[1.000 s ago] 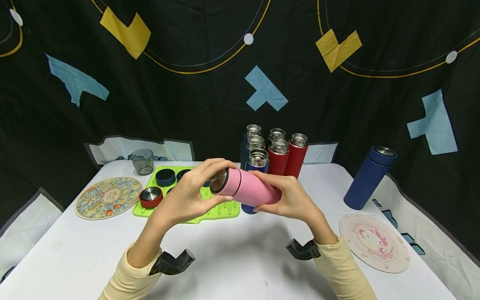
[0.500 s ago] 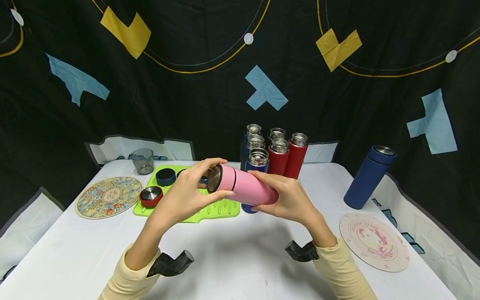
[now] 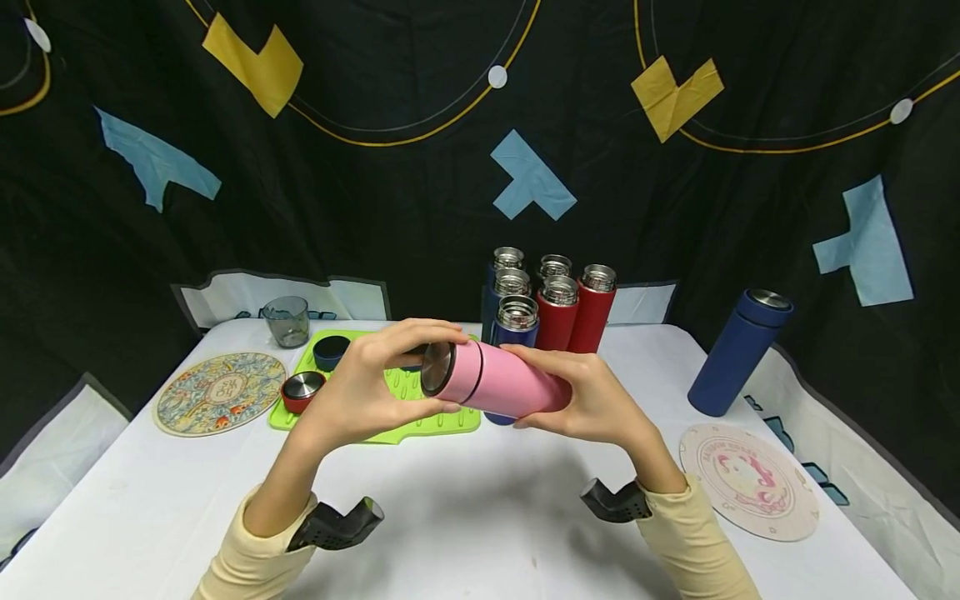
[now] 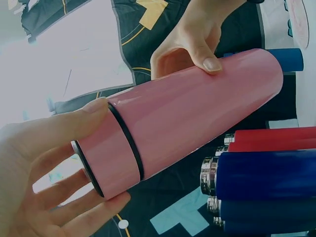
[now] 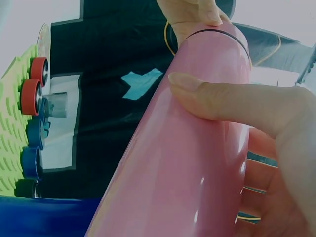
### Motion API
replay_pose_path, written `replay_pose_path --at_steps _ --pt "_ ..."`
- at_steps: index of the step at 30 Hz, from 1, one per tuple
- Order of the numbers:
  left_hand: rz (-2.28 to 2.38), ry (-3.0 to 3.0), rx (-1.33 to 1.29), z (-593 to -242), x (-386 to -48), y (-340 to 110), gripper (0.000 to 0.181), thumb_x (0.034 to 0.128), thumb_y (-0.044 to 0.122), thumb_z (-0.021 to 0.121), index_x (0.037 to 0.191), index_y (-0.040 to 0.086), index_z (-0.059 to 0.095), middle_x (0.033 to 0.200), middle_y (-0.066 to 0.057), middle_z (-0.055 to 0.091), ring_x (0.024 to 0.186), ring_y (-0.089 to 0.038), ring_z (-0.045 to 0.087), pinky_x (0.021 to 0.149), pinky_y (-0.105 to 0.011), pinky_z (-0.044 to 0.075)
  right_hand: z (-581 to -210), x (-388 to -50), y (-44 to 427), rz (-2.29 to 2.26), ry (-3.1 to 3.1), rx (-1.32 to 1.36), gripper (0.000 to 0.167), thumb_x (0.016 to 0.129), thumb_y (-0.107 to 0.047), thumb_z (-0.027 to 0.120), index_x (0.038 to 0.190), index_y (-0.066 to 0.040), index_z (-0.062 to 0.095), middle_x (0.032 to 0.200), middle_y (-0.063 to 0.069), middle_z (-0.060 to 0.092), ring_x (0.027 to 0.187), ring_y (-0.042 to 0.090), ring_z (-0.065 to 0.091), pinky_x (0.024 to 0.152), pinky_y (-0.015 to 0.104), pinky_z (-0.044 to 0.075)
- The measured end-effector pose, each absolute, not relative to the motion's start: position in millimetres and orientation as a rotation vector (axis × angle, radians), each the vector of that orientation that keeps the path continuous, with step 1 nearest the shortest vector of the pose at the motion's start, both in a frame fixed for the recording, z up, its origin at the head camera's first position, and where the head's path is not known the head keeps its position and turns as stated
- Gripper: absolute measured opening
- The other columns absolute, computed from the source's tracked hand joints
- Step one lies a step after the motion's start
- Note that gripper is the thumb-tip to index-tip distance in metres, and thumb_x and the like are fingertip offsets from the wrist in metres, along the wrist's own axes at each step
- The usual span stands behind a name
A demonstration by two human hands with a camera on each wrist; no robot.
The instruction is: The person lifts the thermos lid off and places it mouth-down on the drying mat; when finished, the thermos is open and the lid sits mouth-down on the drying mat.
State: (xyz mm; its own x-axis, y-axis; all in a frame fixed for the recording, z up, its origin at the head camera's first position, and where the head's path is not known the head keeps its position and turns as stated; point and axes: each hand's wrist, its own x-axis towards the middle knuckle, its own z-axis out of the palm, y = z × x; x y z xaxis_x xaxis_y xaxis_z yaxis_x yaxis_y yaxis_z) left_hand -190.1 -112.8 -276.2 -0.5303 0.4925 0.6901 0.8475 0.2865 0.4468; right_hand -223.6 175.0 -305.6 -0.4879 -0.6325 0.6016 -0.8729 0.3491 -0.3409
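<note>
A pink thermos bottle [image 3: 517,382] is held tilted above the table, its lid end toward the left. My left hand [image 3: 358,392] grips the pink lid [image 4: 111,160] between thumb and fingers. The lid sits on the bottle, with a black ring at the seam and a steel top [image 3: 437,368]. My right hand [image 3: 592,396] holds the bottle's body near its base; in the right wrist view the thumb lies across the pink side and the fingers wrap behind. Behind the bottle stand several lidless flasks, among them a blue flask [image 3: 517,315] and a red flask [image 3: 557,317].
A green drying mat [image 3: 442,421] bears several lids, including a red lid [image 3: 302,388] and a dark blue lid [image 3: 330,352]. A glass [image 3: 287,323] stands behind it. Round mats lie left [image 3: 221,393] and right [image 3: 750,483]; a lidded blue flask [image 3: 738,354] stands right.
Since half a second ago, the pink bottle and my right hand have shifted slightly to the right. My left fingers have moved a little around the lid, which stays on the bottle.
</note>
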Motion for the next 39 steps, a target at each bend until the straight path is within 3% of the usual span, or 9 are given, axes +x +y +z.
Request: replay_pose_path --at_steps 11,22,26,32,39 --pt "-1.18 -2.16 -1.001 -280 -189 -109 0.064 0.0687 0.023 0.089 0.127 0.018 0.062 0.122 0.004 0.061 0.108 -0.015 0.058 0.078 -0.031 0.057 -307 -220 170 0.776 -2.193 1.216 0.079 0.064 -0.022 0.092 0.134 -0.013 0.058 0.125 0.004 0.063 0.109 0.02 0.061 0.087 0.04 0.054" --pt "-1.185 -2.234 -0.759 -283 -189 -101 0.061 0.0727 0.028 0.086 0.126 0.013 0.061 0.115 -0.005 0.066 0.1 -0.021 0.063 0.068 -0.031 0.059 -309 -216 165 0.639 -2.141 1.11 0.079 0.063 -0.02 0.092 0.134 -0.012 0.058 0.128 0.007 0.062 0.116 0.024 0.059 0.091 0.045 0.052" --pt "-1.175 -2.297 -0.814 -283 -192 -104 0.066 0.0731 0.028 0.086 0.131 0.015 0.057 0.119 -0.004 0.062 0.103 -0.02 0.061 0.074 -0.033 0.058 -309 -218 166 0.655 -2.172 1.105 0.08 0.062 -0.022 0.093 0.133 -0.013 0.059 0.125 0.006 0.063 0.113 0.024 0.06 0.088 0.044 0.053" --pt "-1.147 -2.282 -1.111 -284 -198 -109 0.076 0.0711 0.025 0.087 0.137 0.018 0.052 0.132 0.003 0.055 0.113 -0.016 0.054 0.086 -0.032 0.054 -309 -222 171 0.795 -2.246 1.189 0.079 0.06 -0.021 0.094 0.131 -0.014 0.061 0.119 0.002 0.066 0.103 0.018 0.062 0.084 0.039 0.055" --pt "-1.104 -2.133 -1.208 -288 -203 -108 0.065 0.0679 0.017 0.089 0.127 0.017 0.061 0.131 -0.001 0.058 0.115 -0.017 0.056 0.082 -0.033 0.056 -309 -225 172 0.886 -2.267 1.241 0.077 0.063 -0.021 0.092 0.133 -0.013 0.059 0.119 0.001 0.066 0.103 0.017 0.061 0.085 0.038 0.055"
